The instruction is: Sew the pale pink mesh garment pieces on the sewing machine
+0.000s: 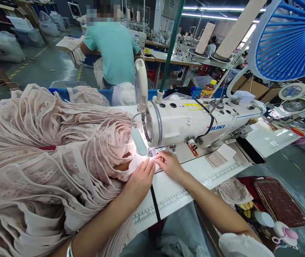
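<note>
The left hand [141, 175], fingers flat, presses the cloth [134, 167]; the right hand [169, 166] pinches it. Drag from the pile [88, 160] could skew it.

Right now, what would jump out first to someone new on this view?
Probably the great heap of pale pink lace garments filling the left side. Next, the bright blue fan at top right, above the white sewing machine. Under its lit head, the left hand and right hand meet on pale fabric.
</note>
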A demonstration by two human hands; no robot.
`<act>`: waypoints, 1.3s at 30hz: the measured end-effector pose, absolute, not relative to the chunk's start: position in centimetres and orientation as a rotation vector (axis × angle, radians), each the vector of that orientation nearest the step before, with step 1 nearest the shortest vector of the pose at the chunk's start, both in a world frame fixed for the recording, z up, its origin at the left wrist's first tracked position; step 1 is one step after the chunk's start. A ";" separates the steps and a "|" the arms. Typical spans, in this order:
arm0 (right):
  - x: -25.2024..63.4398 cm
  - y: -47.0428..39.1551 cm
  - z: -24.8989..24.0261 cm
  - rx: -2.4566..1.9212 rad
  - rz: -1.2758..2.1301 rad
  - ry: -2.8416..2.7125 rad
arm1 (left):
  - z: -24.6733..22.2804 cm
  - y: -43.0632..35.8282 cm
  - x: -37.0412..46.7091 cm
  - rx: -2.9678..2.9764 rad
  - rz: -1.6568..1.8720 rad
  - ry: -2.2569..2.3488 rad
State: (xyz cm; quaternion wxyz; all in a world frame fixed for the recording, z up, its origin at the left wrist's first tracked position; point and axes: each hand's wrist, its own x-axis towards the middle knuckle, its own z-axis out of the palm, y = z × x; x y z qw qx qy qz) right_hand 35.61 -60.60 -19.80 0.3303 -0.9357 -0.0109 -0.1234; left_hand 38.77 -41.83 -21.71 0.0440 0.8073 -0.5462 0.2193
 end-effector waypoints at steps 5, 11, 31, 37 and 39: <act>34.7 -61.0 -19.3 -2.556 -0.400 -0.383 | -22.6 -42.0 38.8 2.361 0.643 -1.490; 34.7 -59.6 -18.9 -2.986 -0.398 -0.516 | -20.4 -42.1 39.0 2.504 0.582 -1.401; 35.9 -62.1 -19.0 -2.838 -0.116 -0.370 | -20.6 -43.9 38.6 2.585 0.672 -1.685; 36.1 -62.2 -19.6 -2.809 -0.058 -0.293 | -20.9 -43.9 39.2 2.506 0.805 -1.638; 36.1 -62.1 -19.8 -2.803 -0.067 -0.283 | -21.0 -43.9 39.3 2.489 0.850 -1.618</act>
